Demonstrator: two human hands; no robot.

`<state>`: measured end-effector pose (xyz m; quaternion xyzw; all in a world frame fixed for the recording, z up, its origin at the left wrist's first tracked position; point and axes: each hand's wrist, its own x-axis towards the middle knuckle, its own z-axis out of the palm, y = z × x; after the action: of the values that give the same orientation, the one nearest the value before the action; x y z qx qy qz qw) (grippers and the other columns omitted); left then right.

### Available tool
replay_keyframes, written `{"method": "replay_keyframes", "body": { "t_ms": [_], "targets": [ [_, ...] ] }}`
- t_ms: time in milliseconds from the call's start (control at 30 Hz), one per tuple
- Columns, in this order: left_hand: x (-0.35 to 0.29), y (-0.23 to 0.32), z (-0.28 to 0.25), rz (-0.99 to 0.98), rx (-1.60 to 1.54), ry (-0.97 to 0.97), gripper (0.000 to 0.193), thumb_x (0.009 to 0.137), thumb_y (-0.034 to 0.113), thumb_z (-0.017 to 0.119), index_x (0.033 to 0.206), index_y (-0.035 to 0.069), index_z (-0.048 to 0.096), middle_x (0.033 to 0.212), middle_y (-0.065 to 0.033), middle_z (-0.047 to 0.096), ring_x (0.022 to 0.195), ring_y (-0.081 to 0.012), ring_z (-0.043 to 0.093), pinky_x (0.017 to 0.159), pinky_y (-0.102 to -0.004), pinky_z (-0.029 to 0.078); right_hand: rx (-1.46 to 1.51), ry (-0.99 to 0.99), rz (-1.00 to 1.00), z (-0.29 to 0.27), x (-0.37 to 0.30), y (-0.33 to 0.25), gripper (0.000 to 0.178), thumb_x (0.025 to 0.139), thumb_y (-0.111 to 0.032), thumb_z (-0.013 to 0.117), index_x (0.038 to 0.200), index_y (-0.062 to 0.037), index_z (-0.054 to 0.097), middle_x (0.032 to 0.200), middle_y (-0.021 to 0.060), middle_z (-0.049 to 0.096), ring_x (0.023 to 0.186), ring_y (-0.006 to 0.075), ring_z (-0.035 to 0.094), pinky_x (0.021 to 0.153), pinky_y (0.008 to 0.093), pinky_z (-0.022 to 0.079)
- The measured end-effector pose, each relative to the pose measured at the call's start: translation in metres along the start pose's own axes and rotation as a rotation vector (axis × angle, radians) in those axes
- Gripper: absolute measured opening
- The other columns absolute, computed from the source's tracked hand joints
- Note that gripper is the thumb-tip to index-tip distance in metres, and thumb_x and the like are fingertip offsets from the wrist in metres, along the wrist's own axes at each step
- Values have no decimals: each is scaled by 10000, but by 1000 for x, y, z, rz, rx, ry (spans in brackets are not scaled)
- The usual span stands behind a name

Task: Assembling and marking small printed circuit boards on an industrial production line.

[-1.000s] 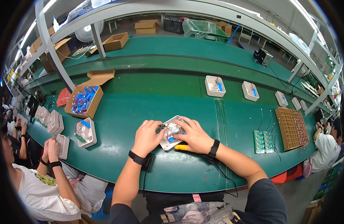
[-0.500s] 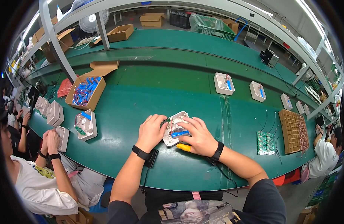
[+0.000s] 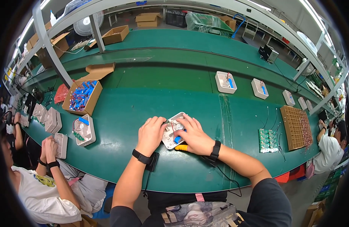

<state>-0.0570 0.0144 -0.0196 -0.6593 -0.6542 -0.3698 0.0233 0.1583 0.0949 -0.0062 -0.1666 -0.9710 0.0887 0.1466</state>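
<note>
A white square plastic housing [image 3: 168, 143] lies tilted on the green bench between my hands. My left hand [image 3: 151, 132] is closed around its left side, fingers at the rim near a small green circuit board. Over its right side reaches my right hand [image 3: 197, 137], its fingers bent inside the housing and gripping it. A blue cylindrical battery [image 3: 177, 139] in the housing is partly covered by those fingers. A yellow finger cover [image 3: 181, 148] shows at the near side of my right hand. Thin wires and a round metallic part are visible inside; exact fingertip contacts are hidden.
An open carton [image 3: 92, 99] of blue batteries stands left, beyond another filled housing [image 3: 92, 130]. More housings [image 3: 226, 90] line the far right. Circuit boards [image 3: 268, 141] and a cardboard divider tray [image 3: 293, 125] lie right. A co-worker [image 3: 42, 185] sits close on my left.
My right fingers have moved left and further into the housing, covering more of the blue battery. My left hand keeps its hold on the left side. The whole view has shifted slightly.
</note>
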Motion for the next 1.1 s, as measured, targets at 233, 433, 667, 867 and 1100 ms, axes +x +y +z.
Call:
{"method": "replay_keyframes", "body": {
  "t_ms": [233,433,667,867,1100],
  "targets": [
    [-1,-2,1,22,-5,2,127,942,147,741,1035,87,680,963,-78,688,911,-328,670,775,-442,559,52,-54,-30,-11,4,0,417,812,-349,874,1085,-82,706,1565,191,432,1543,499,268,1235,679,258],
    [0,0,1,18,-5,-4,112,943,148,738,1019,97,674,933,-73,671,903,-325,672,758,-445,568,-15,-9,-39,-7,-1,-7,408,804,-341,876,1074,-83,710,1570,201,422,1545,497,266,1243,689,240],
    [0,2,1,21,-4,-11,110,939,152,742,1013,100,678,931,-68,675,898,-320,674,752,-443,568,-9,-29,2,-1,4,-2,382,784,-288,880,1083,-112,721,1582,208,408,1552,500,250,1249,698,218],
    [0,6,-1,16,-24,-19,130,931,149,753,1026,89,687,954,-71,696,906,-320,676,766,-441,561,70,-27,-7,-11,5,-5,343,765,-277,899,1026,-137,727,1570,200,417,1558,501,230,1253,701,204],
    [2,4,-1,0,-38,-31,134,934,149,752,1040,92,693,974,-71,703,914,-324,678,774,-440,562,222,-46,-5,-8,9,4,288,794,-262,896,993,-143,724,1597,185,401,1568,502,209,1262,666,215]
  ]
}}
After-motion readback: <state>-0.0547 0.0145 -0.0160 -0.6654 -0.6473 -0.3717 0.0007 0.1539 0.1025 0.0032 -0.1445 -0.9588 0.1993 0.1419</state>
